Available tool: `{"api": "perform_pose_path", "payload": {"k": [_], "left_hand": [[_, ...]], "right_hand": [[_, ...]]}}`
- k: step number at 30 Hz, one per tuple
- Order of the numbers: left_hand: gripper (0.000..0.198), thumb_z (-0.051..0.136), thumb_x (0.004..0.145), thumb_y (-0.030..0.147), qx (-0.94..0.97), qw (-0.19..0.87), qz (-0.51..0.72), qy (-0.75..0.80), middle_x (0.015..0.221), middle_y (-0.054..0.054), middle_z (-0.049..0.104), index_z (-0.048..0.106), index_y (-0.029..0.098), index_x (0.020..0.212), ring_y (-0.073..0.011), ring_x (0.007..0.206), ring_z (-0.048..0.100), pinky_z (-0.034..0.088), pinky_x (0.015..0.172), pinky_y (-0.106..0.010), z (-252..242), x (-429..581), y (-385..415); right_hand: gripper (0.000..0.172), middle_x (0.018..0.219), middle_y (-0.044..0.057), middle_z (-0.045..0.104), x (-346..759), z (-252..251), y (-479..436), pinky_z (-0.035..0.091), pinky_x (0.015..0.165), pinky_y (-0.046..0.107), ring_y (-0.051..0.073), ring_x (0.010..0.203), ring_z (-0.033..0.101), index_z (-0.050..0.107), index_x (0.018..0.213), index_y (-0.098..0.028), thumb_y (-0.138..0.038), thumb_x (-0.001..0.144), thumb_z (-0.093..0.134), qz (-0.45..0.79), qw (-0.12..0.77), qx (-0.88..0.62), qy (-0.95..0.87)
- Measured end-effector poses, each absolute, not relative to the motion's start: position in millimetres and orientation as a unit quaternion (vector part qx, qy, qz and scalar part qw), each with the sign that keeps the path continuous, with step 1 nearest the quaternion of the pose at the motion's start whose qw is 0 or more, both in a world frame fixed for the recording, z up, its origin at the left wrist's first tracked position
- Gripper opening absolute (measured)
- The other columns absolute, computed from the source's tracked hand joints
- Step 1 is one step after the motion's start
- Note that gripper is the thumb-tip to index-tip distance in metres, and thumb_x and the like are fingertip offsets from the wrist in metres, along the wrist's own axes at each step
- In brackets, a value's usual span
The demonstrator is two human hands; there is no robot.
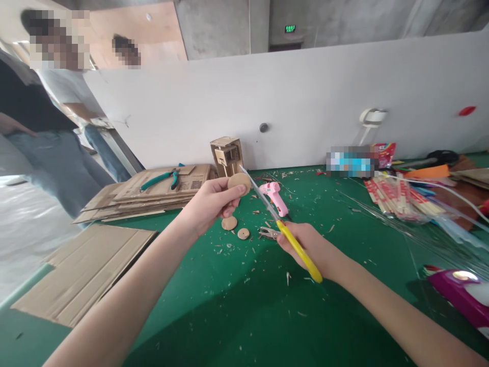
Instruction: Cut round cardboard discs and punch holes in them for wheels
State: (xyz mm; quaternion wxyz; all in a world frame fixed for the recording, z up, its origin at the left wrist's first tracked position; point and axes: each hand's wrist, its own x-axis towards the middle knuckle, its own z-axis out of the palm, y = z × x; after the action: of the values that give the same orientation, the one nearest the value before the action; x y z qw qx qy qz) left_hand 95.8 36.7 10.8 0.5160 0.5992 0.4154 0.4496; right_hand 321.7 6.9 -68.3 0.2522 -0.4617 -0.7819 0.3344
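Pinched between the fingers and thumb of my left hand (217, 200) is a round cardboard disc (239, 182). My right hand (305, 244) is closed around a pair of scissors (296, 247) with yellow handles. Their blades point up and left, crossing close by the disc's right edge; I cannot tell whether they touch it. Below my left hand lie a plain cardboard disc (229, 223) and a smaller disc (243, 234) with a hole in its middle. A metal hole punch (269, 233), partly hidden, lies beside my right hand.
A pink glue gun (275, 198) and a small cardboard box structure (227, 155) stand beyond my hands. At left are stacked cardboard (183, 183) with teal pliers (160, 181) and a cardboard sheet (91, 265). Packaged sticks (397, 196) lie right. People stand behind the white partition's left end.
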Motion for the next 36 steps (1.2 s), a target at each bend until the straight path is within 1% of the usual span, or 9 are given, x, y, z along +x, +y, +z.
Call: {"api": "perform_pose_path", "payload": {"k": [3, 6, 8, 12, 17, 24, 28, 32, 36], "left_hand": [[0.024, 0.065, 0.081, 0.026, 0.585, 0.507, 0.483, 0.409, 0.057, 0.004, 0.05, 0.049, 0.016, 0.066, -0.0017, 0.039, 0.041, 0.026, 0.038, -0.017, 10, 99, 36], [0.023, 0.065, 0.08, 0.025, 0.585, 0.51, 0.494, 0.392, 0.057, 0.004, 0.048, 0.047, 0.017, 0.068, -0.0021, 0.04, 0.04, 0.025, 0.039, -0.017, 10, 101, 34], [0.024, 0.064, 0.081, 0.026, 0.591, 0.512, 0.491, 0.384, 0.057, 0.005, 0.047, 0.046, 0.017, 0.068, -0.0025, 0.041, 0.039, 0.024, 0.039, -0.018, 10, 102, 32], [0.022, 0.061, 0.082, 0.026, 0.607, 0.499, 0.482, 0.387, 0.055, 0.005, 0.046, 0.046, 0.017, 0.069, -0.0032, 0.041, 0.037, 0.023, 0.039, -0.019, 11, 103, 30], [0.02, 0.063, 0.08, 0.024, 0.604, 0.491, 0.492, 0.389, 0.055, 0.006, 0.041, 0.048, 0.016, 0.069, -0.0027, 0.042, 0.032, 0.021, 0.039, -0.019, 11, 104, 31], [0.023, 0.06, 0.084, 0.027, 0.613, 0.477, 0.512, 0.366, 0.053, 0.006, 0.042, 0.046, 0.017, 0.07, -0.0027, 0.042, 0.031, 0.021, 0.04, -0.019, 5, 107, 30], [0.022, 0.061, 0.083, 0.027, 0.594, 0.503, 0.515, 0.359, 0.053, 0.007, 0.043, 0.046, 0.017, 0.07, -0.0023, 0.04, 0.029, 0.02, 0.039, -0.019, 5, 109, 30], [0.026, 0.062, 0.081, 0.027, 0.582, 0.508, 0.514, 0.373, 0.05, 0.008, 0.04, 0.044, 0.017, 0.066, -0.002, 0.038, 0.027, 0.017, 0.038, -0.019, 5, 109, 31], [0.027, 0.063, 0.08, 0.025, 0.586, 0.492, 0.51, 0.393, 0.051, 0.008, 0.041, 0.043, 0.017, 0.064, -0.0016, 0.038, 0.027, 0.019, 0.038, -0.018, 6, 107, 32]], "right_hand": [[0.039, 0.068, -0.001, 0.047, 321, -78, 7, 0.034, 0.045, 0.024, 0.01, 0.053, 0.04, 0.045, 0.083, -0.02, -0.057, 0.091, 0.039, 0.41, 0.28, -0.419, -0.76], [0.04, 0.078, 0.003, 0.051, 321, -81, 6, 0.04, 0.051, 0.026, 0.013, 0.062, 0.046, 0.046, 0.087, -0.02, -0.058, 0.092, 0.035, 0.409, 0.3, -0.385, -0.771], [0.04, 0.082, 0.004, 0.052, 322, -78, 6, 0.043, 0.054, 0.027, 0.014, 0.066, 0.046, 0.046, 0.088, -0.019, -0.058, 0.092, 0.035, 0.402, 0.292, -0.375, -0.782], [0.038, 0.08, 0.003, 0.048, 322, -73, 3, 0.044, 0.056, 0.027, 0.013, 0.065, 0.045, 0.045, 0.086, -0.019, -0.057, 0.092, 0.039, 0.415, 0.264, -0.361, -0.792], [0.037, 0.076, 0.0, 0.042, 321, -71, 1, 0.044, 0.055, 0.027, 0.013, 0.063, 0.043, 0.044, 0.087, -0.019, -0.056, 0.091, 0.04, 0.43, 0.259, -0.36, -0.786], [0.04, 0.085, 0.005, 0.05, 321, -81, 5, 0.045, 0.054, 0.026, 0.014, 0.069, 0.046, 0.045, 0.087, -0.019, -0.059, 0.09, 0.04, 0.466, 0.3, -0.323, -0.767], [0.041, 0.088, 0.007, 0.051, 321, -85, 5, 0.044, 0.051, 0.024, 0.015, 0.072, 0.048, 0.046, 0.091, -0.019, -0.061, 0.088, 0.043, 0.504, 0.297, -0.319, -0.746], [0.043, 0.085, 0.007, 0.054, 320, -79, 3, 0.043, 0.05, 0.024, 0.015, 0.069, 0.048, 0.048, 0.087, -0.019, -0.062, 0.087, 0.043, 0.458, 0.294, -0.336, -0.769], [0.046, 0.081, 0.005, 0.051, 320, -76, 1, 0.039, 0.046, 0.023, 0.012, 0.059, 0.044, 0.047, 0.082, -0.019, -0.064, 0.087, 0.041, 0.415, 0.27, -0.37, -0.786]]}}
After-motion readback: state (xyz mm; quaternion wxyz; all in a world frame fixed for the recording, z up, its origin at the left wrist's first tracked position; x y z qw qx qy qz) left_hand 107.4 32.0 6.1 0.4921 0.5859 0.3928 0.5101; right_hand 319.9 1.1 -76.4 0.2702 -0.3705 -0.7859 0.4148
